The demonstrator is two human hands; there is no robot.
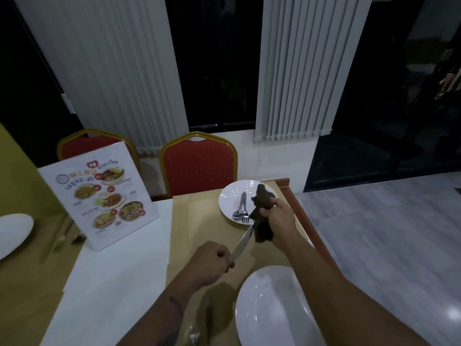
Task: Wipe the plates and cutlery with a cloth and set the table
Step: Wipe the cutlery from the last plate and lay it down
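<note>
My left hand [212, 262] grips the handle of a table knife [243, 242], whose blade points up and right. My right hand [280, 217] holds a dark brown cloth [263, 216] bunched round the blade's tip. Behind the cloth a white plate [230, 198] at the table's far right carries a spoon and a fork [241, 208]. A second white plate [269, 310] lies near me at the bottom, partly under my right forearm. Another fork [195, 337] lies left of this plate.
A standing menu card [99, 196] is on the white runner at the left. A third white plate [12, 233] with cutlery beside it sits at the far left edge. Two red chairs [199, 166] stand behind the table. The table's wooden right edge [306, 221] borders grey floor.
</note>
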